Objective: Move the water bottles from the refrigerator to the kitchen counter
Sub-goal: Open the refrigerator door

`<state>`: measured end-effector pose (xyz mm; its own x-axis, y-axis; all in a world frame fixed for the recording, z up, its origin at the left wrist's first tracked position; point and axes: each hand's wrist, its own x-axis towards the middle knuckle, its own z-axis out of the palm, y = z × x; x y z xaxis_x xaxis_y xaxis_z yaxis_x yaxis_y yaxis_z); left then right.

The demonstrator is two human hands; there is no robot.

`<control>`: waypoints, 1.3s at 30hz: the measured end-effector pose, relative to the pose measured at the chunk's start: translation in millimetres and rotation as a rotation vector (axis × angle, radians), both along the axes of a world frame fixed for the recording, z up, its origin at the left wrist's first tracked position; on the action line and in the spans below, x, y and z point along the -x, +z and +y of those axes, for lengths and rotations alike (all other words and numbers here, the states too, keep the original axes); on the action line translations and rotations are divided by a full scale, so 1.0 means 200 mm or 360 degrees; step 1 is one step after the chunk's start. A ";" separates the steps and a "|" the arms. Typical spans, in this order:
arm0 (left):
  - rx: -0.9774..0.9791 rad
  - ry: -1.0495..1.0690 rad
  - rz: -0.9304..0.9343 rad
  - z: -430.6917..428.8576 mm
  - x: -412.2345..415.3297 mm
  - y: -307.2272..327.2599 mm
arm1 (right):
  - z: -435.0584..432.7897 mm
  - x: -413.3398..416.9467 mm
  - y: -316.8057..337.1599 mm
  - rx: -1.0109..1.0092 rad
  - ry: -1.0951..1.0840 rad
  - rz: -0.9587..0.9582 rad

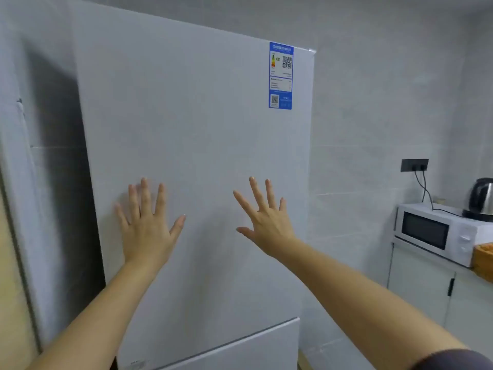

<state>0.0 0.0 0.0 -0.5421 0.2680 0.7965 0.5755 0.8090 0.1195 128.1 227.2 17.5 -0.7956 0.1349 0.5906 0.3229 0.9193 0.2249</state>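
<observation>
Barely started, by the look of it. Fridge (186, 116) door is shut, so no water bottles are visible anywhere; presumably they're inside, behind the door. None on the tabletop (465, 269) at far right either, which carries a microwave (437, 233) w/ a kettle (480, 198) on top. Everything's left to do: open the door, take the bottles out, carry them over.

Left hand (145, 228) & right hand (266, 222) are both raised in front of the upper door, fingers straight and spread wide, holding nothing. Left hand is near the door's left edge, right hand nearer its right side, below the blue sticker (280, 75). Can't tell if the palms actually touch the door or hover just off it. The tabletop is well apart from both hands, off to the right.
</observation>
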 end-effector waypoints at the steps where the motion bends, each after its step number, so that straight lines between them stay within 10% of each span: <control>1: -0.0026 0.0032 -0.0019 -0.03 0.02 0.01 | -0.03 0.04 0.00 -0.0017 0.0008 -0.0022; 17: -0.0609 -0.0185 -0.0268 -0.27 0.13 0.08 | -0.12 0.29 -0.06 0.0086 -0.0035 -0.0123; 39: -0.0424 -0.0065 -0.0029 -0.43 -0.43 0.08 | -0.15 -0.08 -0.09 0.0385 0.0212 -0.0085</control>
